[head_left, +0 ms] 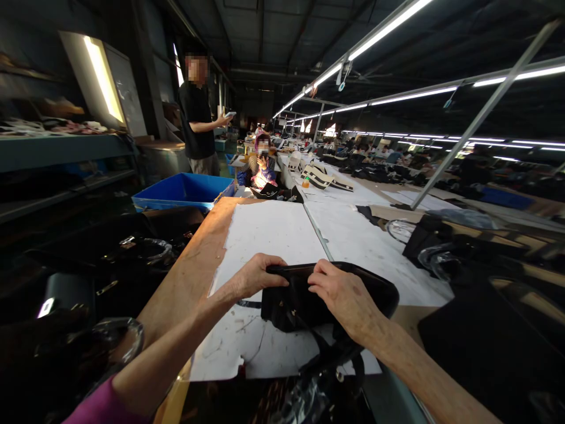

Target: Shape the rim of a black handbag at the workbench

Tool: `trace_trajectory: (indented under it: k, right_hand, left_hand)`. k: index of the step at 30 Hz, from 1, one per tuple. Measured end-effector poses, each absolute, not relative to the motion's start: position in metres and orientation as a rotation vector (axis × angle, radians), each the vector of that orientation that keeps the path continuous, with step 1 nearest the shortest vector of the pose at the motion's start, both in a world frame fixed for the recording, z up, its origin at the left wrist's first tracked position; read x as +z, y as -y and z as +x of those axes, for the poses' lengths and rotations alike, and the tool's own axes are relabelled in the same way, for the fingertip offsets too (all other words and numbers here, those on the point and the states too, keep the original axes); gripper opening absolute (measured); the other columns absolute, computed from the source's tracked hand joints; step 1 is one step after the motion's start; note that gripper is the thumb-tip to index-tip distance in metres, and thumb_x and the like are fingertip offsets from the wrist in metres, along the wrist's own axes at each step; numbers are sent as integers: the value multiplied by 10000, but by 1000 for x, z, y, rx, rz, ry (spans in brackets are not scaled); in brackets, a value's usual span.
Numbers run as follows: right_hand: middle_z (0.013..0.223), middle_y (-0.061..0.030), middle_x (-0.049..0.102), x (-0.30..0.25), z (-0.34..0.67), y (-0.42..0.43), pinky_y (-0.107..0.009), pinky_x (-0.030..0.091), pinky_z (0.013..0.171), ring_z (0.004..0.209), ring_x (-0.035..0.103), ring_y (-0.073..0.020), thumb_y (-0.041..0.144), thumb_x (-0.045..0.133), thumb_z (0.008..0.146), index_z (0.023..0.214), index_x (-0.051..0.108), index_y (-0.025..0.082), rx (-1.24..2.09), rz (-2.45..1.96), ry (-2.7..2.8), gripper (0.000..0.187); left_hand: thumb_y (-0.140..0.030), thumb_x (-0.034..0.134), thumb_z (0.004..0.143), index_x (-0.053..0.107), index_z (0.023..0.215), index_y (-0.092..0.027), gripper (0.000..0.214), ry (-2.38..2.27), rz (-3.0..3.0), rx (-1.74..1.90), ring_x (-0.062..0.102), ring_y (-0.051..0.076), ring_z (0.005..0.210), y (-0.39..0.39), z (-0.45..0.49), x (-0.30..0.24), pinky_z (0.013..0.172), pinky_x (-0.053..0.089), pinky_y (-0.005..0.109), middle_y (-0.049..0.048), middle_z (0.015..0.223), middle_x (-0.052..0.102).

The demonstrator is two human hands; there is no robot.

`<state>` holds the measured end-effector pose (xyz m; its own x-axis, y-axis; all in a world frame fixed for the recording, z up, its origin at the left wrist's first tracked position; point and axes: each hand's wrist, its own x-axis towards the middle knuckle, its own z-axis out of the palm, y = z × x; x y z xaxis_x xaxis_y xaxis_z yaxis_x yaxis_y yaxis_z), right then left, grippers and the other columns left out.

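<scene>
A black handbag is held up over the paper-covered table, its dark edge running left to right across the top. My left hand pinches the bag's upper left edge between thumb and fingers. Farther right, my right hand has its fingers closed on the upper edge near the middle. A strap hangs below the bag, and small metal fittings show on its front. What lies inside the bag is hidden from me.
White paper covers the wooden table. Black bags with wrapped handles are piled on the left, and more black pieces on the right. A blue bin stands beyond. A standing person holds a phone; another person sits ahead.
</scene>
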<state>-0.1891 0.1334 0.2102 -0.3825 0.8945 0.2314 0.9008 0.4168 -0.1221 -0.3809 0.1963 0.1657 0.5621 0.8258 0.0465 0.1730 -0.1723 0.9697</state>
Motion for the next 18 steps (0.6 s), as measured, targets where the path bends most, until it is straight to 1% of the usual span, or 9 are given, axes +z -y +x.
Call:
trace_trajectory:
  k: [3, 5, 8, 10, 13, 16, 18]
  right_hand:
    - [724, 27, 578, 209, -189, -128, -212, 344, 569, 630, 525, -96, 195, 460, 812, 697, 578, 204, 163, -1531, 2431, 166]
    - [626, 36, 563, 209, -188, -125, -210, 325, 533, 586, 513, -97, 214, 455, 805, 646, 555, 201, 306, -1540, 2413, 188]
    - [518, 50, 524, 210, -183, -124, -212, 300, 492, 504, 487, -94, 257, 421, 811, 652, 546, 210, 416, -1638, 2287, 208]
    - [476, 49, 504, 212, -181, -127, -218, 293, 486, 484, 478, -100, 280, 394, 818, 666, 555, 215, 385, -1723, 2206, 231]
    - [490, 33, 514, 214, -180, -131, -225, 294, 506, 513, 482, -110, 281, 389, 817, 657, 567, 209, 254, -1780, 2166, 250]
    - [532, 20, 541, 215, -181, -133, -225, 289, 508, 529, 483, -113, 257, 388, 817, 677, 584, 208, 202, -1796, 2152, 246]
    - [566, 13, 560, 215, -182, -132, -224, 290, 513, 544, 491, -114, 241, 378, 823, 706, 598, 213, 209, -1797, 2159, 251]
  left_hand:
    - [-224, 601, 624, 638, 809, -137, 208, -882, 1743, 743, 506, 105, 625, -197, -381, 166, 577, 394, 191, -29, 652, 586]
    - [-220, 591, 630, 637, 804, -136, 198, -878, 1775, 737, 502, 104, 623, -196, -380, 167, 571, 390, 186, -30, 648, 582]
    - [-242, 596, 643, 635, 833, -148, 216, -848, 1836, 742, 507, 107, 643, -192, -379, 169, 586, 391, 185, -32, 670, 589]
    - [-271, 613, 645, 634, 855, -158, 240, -839, 1891, 761, 519, 118, 685, -190, -378, 171, 618, 398, 188, -28, 714, 606]
    - [-320, 615, 662, 639, 854, -159, 252, -874, 1981, 804, 531, 131, 725, -186, -375, 175, 652, 400, 194, -18, 757, 629]
    - [-366, 561, 720, 646, 851, -162, 257, -913, 2084, 826, 535, 129, 711, -183, -372, 179, 647, 395, 198, -10, 760, 639]
    - [-367, 514, 759, 646, 859, -171, 256, -906, 2145, 814, 542, 127, 712, -182, -370, 180, 651, 397, 201, -3, 776, 643]
